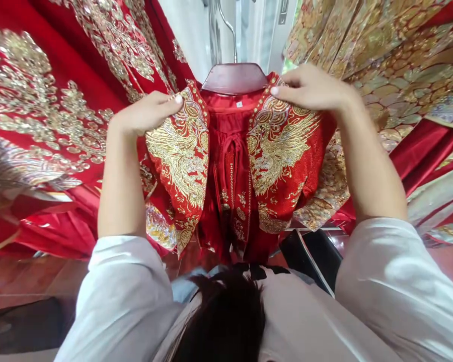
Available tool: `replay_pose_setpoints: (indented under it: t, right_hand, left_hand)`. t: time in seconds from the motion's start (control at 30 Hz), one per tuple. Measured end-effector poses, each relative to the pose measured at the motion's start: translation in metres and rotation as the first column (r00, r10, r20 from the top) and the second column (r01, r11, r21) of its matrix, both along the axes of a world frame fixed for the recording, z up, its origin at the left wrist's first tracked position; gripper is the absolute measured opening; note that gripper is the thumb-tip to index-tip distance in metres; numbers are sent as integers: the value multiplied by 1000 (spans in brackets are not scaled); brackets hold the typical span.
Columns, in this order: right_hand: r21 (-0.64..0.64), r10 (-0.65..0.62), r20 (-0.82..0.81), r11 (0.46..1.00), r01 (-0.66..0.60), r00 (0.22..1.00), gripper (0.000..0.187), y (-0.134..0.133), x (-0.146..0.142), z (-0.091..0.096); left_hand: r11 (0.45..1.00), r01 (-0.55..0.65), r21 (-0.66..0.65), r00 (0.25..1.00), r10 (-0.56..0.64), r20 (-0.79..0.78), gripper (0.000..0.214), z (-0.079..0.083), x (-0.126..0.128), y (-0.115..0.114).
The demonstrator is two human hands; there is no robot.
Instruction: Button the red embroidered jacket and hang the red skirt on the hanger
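Note:
A red jacket (234, 166) with gold embroidery hangs open on a dark wooden hanger (234, 78) in the middle of the view. My left hand (145, 114) grips the jacket's left shoulder, its fingers curled over the cloth's edge. My right hand (311, 89) grips the right shoulder near the collar, with the thumb on top. A small white label (239, 104) shows inside the collar. Red ties hang down the lining between the two front panels.
More red and gold embroidered garments hang at the left (41, 125) and the right (407, 65). The hanger's metal hook (230, 30) rises toward a bright window. A dark wooden floor (22, 281) lies below, with a black object (309, 254) by my right sleeve.

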State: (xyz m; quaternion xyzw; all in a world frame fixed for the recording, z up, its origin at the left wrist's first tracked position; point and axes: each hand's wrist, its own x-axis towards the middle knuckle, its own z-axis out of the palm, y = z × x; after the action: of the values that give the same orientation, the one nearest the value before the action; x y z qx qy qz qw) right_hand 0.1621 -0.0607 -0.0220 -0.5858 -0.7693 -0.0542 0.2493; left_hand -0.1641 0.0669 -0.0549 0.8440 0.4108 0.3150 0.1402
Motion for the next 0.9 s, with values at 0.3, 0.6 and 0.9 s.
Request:
replay_pose_setpoints:
  t: [0.3,0.6,0.9]
  right_hand:
    - [429,116,-260,903,7,959,51,17,-20,-14]
    - [-39,364,-414,909,-415,834,37,30,8,-9]
    - [266,290,-373,944,-198,882,37,16,-26,3]
  left_hand:
    - [946,11,325,835,-187,518,64,-10,18,-17]
    - [934,358,11,908,-350,231,48,8,4,5]
    - [928,278,249,913,-336,231,41,28,47,-19]
